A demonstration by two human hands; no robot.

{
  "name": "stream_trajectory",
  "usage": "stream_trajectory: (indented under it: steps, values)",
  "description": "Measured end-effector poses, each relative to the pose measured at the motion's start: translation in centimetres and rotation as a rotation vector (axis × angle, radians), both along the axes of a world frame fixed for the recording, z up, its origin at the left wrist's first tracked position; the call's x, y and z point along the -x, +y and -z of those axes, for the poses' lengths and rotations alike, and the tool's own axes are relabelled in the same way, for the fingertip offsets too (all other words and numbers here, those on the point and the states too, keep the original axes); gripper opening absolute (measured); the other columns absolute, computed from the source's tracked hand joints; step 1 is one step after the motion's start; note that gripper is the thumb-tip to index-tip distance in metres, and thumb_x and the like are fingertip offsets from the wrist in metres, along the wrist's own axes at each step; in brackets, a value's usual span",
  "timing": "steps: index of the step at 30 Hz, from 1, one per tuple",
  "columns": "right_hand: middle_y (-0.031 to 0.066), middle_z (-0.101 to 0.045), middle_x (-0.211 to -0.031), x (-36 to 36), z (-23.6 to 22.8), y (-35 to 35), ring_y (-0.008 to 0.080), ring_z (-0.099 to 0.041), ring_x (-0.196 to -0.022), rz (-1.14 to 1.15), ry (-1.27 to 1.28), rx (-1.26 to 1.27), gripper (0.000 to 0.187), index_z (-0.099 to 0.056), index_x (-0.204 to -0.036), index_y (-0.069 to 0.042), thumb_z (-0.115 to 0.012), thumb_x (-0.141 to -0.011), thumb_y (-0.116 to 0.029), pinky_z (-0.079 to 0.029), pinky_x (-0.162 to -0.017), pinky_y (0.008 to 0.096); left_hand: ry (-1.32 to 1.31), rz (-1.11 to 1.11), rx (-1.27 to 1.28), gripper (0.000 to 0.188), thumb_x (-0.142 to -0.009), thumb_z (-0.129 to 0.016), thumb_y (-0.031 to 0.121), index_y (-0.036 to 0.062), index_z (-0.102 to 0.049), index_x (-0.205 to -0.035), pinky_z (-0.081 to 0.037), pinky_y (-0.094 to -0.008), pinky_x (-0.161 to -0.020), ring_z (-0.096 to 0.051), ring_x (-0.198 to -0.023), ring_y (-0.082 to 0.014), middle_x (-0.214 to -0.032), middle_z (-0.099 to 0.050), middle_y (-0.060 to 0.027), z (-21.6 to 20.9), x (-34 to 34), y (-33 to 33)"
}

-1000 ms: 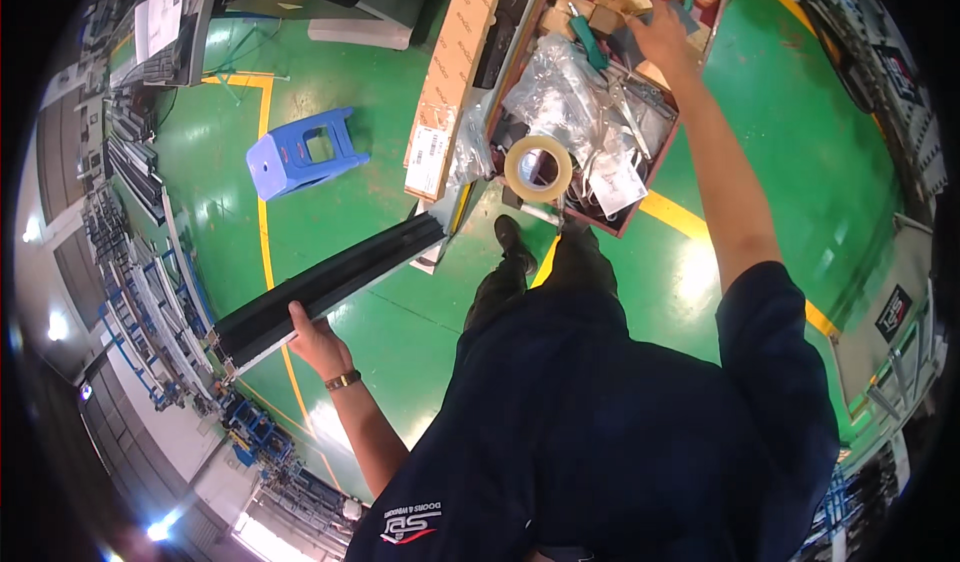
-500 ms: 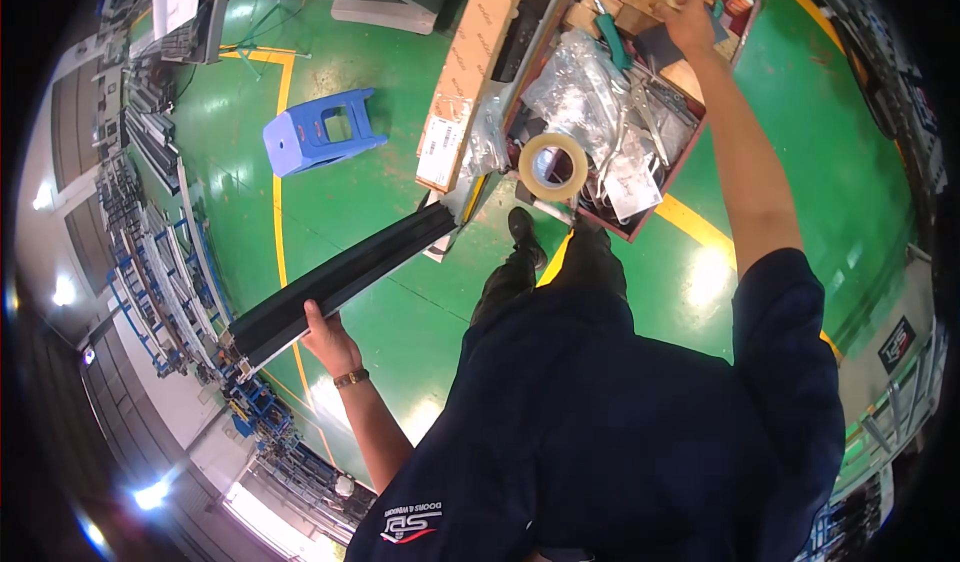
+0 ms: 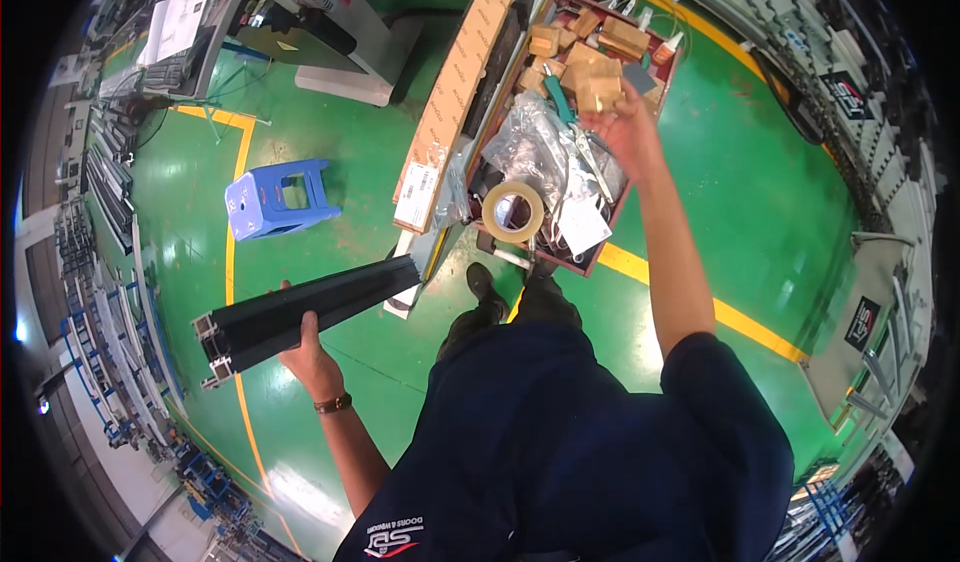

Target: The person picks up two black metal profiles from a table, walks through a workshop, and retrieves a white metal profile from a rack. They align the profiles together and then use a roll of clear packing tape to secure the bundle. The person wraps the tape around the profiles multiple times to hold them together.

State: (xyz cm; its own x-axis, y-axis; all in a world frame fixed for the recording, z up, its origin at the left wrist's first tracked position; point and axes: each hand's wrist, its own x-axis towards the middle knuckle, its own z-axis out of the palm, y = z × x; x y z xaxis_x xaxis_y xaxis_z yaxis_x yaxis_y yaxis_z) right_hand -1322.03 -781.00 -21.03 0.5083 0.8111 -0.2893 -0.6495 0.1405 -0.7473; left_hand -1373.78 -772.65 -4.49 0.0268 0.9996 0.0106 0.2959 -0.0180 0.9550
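We are seeing only the thumb of our left hand (image 3: 313,365) plainly: its fingers are gripping a dark profile (image 3: 275,320), and most of them are vanishing behind it — one tip is peeking over the far edge. The profile's hollow end is facing outward, left of those fingers; whether its other end, to their right, is touching the pale bar (image 3: 399,304) there, we cannot tell. Our right hand (image 3: 632,142) is grasping a wooden block (image 3: 600,92) in its fingers, and the block is hiding part of the wood pieces (image 3: 625,37) beyond. A dark grey sheet (image 3: 638,79) is showing just past the right fingers, partly covered. Nearer us than they are, crumpled clear plastic (image 3: 530,142) is obscuring much inside the reddish box (image 3: 588,266); a tape roll (image 3: 513,236) is lying at its near-left corner. Left of the right fingers, a long carton (image 3: 460,92) is running off the upper edge. Green floor (image 3: 370,202) is spreading below both hands, a blue stool (image 3: 260,207) is standing beyond the left fingers, and racks (image 3: 110,382) are blurring far left.
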Motion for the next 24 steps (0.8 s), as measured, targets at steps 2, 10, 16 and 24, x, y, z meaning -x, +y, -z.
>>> stream_trajectory:
  steps: [2,10,16,24]
  values:
    - [0.0202,-0.059,-0.134,2.8,-2.4,-1.2,0.0361,-0.066,-0.112,0.061,0.043,-0.005,0.062,-0.030,-0.154,-0.003,-0.049,-0.097,-0.019,-0.056,-0.098,0.0508,0.001,0.058,-0.007,0.068,-0.092,-0.060,-0.004,-0.0078,-0.033,-0.155,-0.040,-0.0409,-0.117,-0.051,-0.137,-0.0272,-0.153,-0.050,-0.0226,-0.7,-0.4,0.3]
    - [0.0104,-0.061,-0.119,12.0,-7.6,-4.9,0.0233,-0.066,-0.102,-0.029,-0.143,0.253,0.037,-0.056,-0.130,-0.006,-0.052,-0.098,-0.025,-0.062,-0.076,0.0404,-0.239,0.164,-0.005,0.082,-0.083,-0.071,-0.012,-0.0058,-0.032,-0.154,-0.041,-0.0461,-0.118,-0.049,-0.141,-0.0332,-0.154,-0.047,-0.0273,0.2,1.5,0.1]
    - [0.0034,-0.063,-0.103,12.9,-4.9,-6.2,0.0178,-0.064,-0.093,0.038,-0.264,0.503,0.032,-0.058,-0.119,-0.008,-0.068,-0.094,-0.026,-0.057,-0.076,0.0372,-0.219,0.233,-0.070,0.078,-0.083,-0.069,-0.015,-0.0063,-0.034,-0.153,-0.045,-0.0451,-0.115,-0.053,-0.137,-0.0318,-0.154,-0.046,-0.0263,-0.4,1.6,0.5]
    - [0.0028,-0.066,-0.081,-1.1,2.8,0.6,0.0158,-0.062,-0.073,0.190,-0.459,0.636,0.032,-0.065,-0.093,-0.009,-0.077,-0.089,-0.038,-0.051,-0.069,0.0342,-0.099,0.124,0.013,0.079,-0.086,-0.066,-0.012,-0.0058,-0.028,-0.156,-0.040,-0.0450,-0.118,-0.049,-0.139,-0.0311,-0.155,-0.046,-0.0255,-0.7,1.3,0.2]
